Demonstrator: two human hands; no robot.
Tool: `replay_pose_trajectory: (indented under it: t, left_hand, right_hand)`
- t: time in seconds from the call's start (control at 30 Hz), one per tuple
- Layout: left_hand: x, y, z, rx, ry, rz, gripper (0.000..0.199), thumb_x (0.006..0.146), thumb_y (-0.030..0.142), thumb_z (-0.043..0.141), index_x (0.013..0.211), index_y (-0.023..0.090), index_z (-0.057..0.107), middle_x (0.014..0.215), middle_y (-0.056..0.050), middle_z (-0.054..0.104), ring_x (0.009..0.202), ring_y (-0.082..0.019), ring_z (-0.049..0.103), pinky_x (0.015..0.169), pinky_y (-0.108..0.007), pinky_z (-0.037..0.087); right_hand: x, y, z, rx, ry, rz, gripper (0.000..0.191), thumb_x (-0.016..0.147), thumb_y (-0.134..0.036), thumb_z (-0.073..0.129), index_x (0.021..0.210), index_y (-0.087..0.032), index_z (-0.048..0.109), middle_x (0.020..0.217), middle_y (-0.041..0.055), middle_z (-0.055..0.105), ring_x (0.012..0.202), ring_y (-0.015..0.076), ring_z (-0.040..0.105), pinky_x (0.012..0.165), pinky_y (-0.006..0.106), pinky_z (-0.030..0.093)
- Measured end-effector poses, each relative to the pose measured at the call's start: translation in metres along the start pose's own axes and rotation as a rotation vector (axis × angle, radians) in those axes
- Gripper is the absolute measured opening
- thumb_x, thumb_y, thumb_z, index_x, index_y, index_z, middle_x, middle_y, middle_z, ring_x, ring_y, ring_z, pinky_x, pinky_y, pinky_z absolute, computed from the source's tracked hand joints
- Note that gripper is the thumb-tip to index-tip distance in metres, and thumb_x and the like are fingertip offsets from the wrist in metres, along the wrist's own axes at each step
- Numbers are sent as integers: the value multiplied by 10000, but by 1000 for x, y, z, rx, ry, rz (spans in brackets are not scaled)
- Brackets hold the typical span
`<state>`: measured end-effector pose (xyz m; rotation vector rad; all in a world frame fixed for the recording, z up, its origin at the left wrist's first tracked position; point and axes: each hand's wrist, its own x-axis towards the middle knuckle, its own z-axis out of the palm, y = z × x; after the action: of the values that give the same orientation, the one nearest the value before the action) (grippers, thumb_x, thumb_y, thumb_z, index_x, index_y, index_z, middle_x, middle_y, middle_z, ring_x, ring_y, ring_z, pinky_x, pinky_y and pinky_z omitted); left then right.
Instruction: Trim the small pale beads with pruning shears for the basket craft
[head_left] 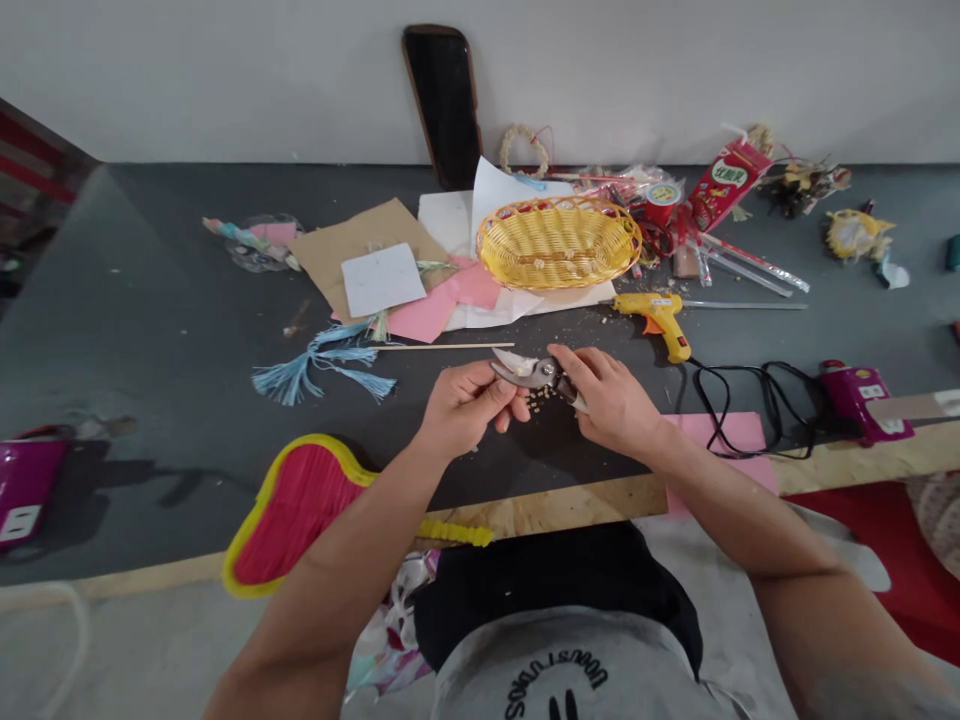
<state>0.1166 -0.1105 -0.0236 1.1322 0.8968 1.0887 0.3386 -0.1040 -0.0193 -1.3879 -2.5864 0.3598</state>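
My right hand (615,405) is wrapped round the handles of a pair of pruning shears (531,374), whose blades stand apart and point left. Close against the lower blade, my left hand (466,405) is closed in a pinch; whatever small thing its fingers hold is hidden. Small pale cut bits (537,402) are scattered on the dark table beneath the shears. Just beyond the hands lies a thin wooden stick (457,346), its left end by blue tassels (315,362). A red heart-like shape with a yellow fuzzy rim (300,510) lies under my left forearm.
Behind the hands, a yellow woven basket (559,245) sits on paper sheets. A yellow glue gun (664,318) with a black cord lies right of it. A phone (444,105) leans on the wall; a red drink carton (729,182) and purple power boxes (862,400) stand around.
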Motion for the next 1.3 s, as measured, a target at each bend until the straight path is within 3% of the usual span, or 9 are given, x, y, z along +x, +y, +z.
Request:
replay_pose_trajectory:
  t: [0.33, 0.5, 0.67, 1.1, 1.3]
  left_hand:
    - [1, 4, 0, 121, -19, 81, 382, 878, 505, 724, 772, 138, 717, 632, -63, 734, 411, -81, 547, 402, -191, 422]
    - [5, 4, 2, 226, 84, 140, 353, 869, 498, 734, 822, 149, 708, 747, -78, 776, 483, -101, 602, 479, -215, 489]
    - [1, 4, 3, 356, 118, 192, 353, 946, 461, 649, 783, 158, 726, 695, -62, 758, 511, -110, 626, 528, -228, 500]
    - [1, 2, 6, 276, 88, 193, 309, 936, 436, 669, 806, 159, 710, 782, -75, 781, 511, -102, 618, 515, -222, 500]
    - [-1, 2, 4, 379, 122, 212, 291, 962, 407, 639, 841, 167, 749, 670, -43, 743, 523, -114, 628, 545, -233, 511]
  right_hand:
    - [1, 6, 1, 85, 62, -60, 719, 831, -138, 494, 1537, -187, 364, 1290, 163, 583, 1109, 297, 581, 931, 460, 513]
    - [4, 7, 3, 23, 98, 14, 809, 815, -143, 507, 1592, -191, 288, 1348, 183, 564, 1165, 334, 548, 935, 492, 489]
    - [2, 4, 0, -19, 65, 9, 777, 864, -193, 504, 1603, -181, 266, 1387, 184, 552, 1170, 336, 541, 911, 482, 478]
    - [1, 5, 0, -23, 121, -28, 767, 919, -273, 511, 1620, -206, 205, 1406, 173, 534, 1202, 339, 512, 959, 510, 442]
    - [2, 2, 3, -7, 113, 2, 760, 908, -235, 498, 1618, -201, 227, 1385, 177, 548, 1157, 335, 541, 938, 496, 478]
